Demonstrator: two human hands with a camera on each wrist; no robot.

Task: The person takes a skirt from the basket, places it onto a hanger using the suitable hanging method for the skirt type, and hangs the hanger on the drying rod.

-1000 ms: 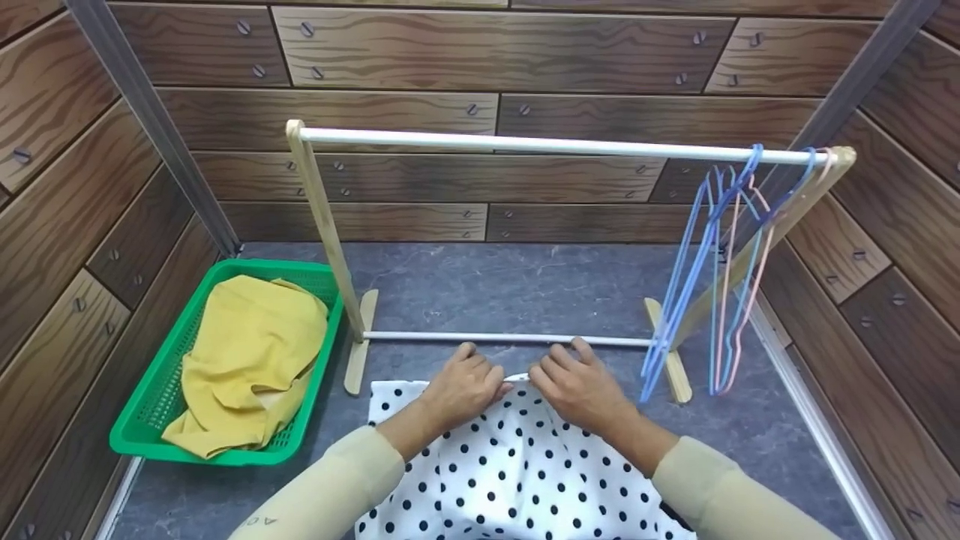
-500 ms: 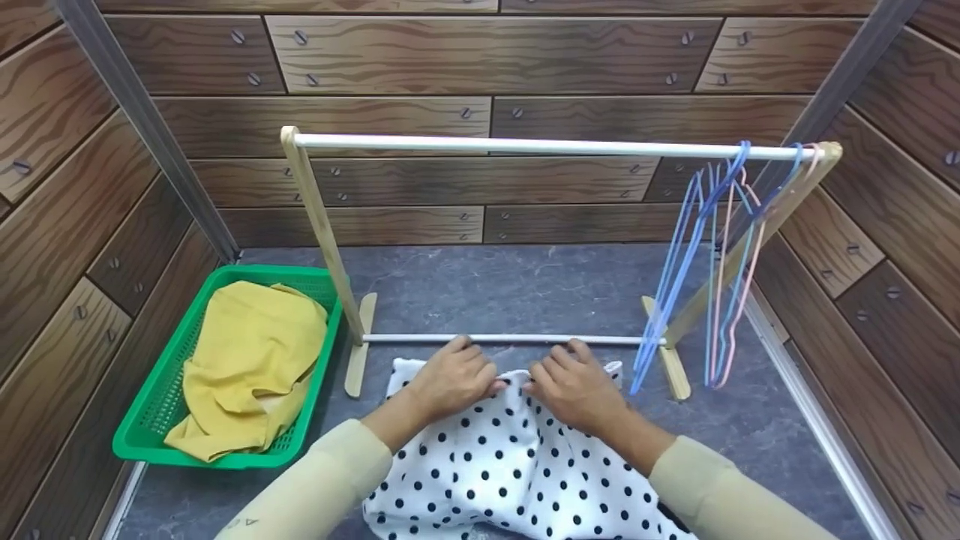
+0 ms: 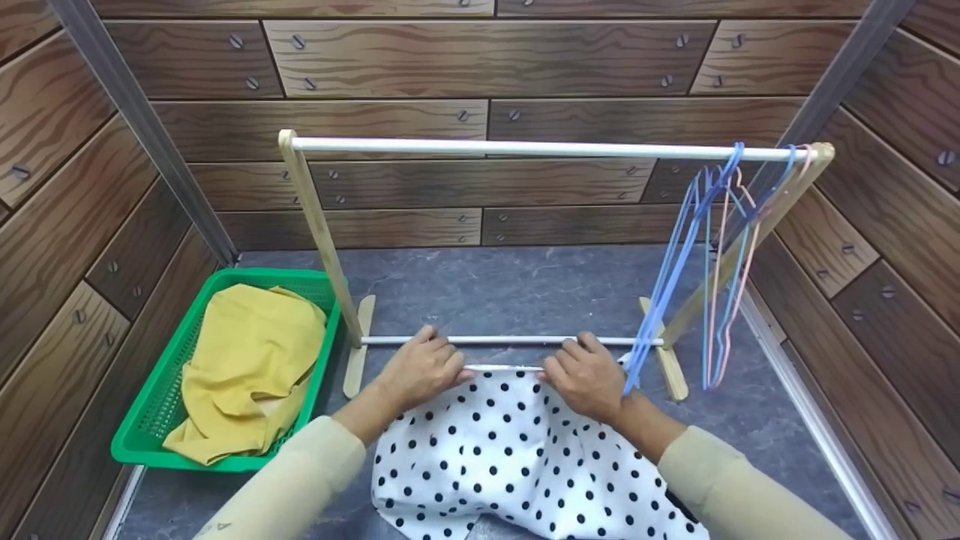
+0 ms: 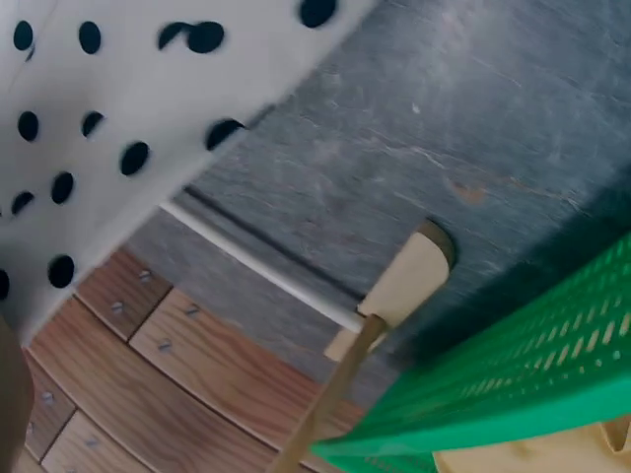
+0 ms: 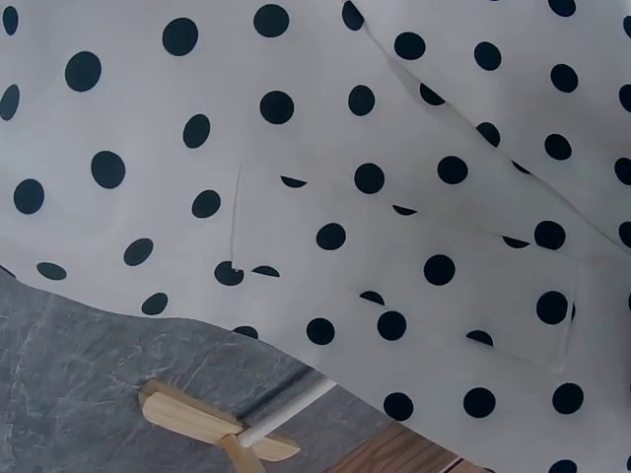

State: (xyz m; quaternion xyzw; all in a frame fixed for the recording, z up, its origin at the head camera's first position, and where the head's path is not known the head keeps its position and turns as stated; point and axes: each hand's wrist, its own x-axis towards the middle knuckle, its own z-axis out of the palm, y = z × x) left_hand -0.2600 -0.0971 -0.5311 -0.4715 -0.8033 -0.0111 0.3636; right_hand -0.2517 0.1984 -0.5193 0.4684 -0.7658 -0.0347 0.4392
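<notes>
A white polka-dot garment (image 3: 499, 442) hangs from both hands in front of the rack, its upper edge stretched straight between them. My left hand (image 3: 426, 366) grips that edge at the left, and my right hand (image 3: 586, 377) grips it at the right. The fingertips are partly hidden by the backs of the hands. In the right wrist view the garment (image 5: 315, 138) fills most of the picture, with seams like a patch pocket. Its lower part bunches and runs out of the head view at the bottom.
A wooden rack with a white top rail (image 3: 480, 148) stands ahead. Several blue and pink hangers (image 3: 667, 270) hang at its right end, close to the right wrist. At left, a green basket (image 3: 127, 435) holds yellow cloth (image 3: 251, 360). Wood-patterned walls enclose the grey floor.
The left hand has slid left along the edge, so the hands are farther apart. The garment's edge between them has widened and straightened, and it has risen slightly.
</notes>
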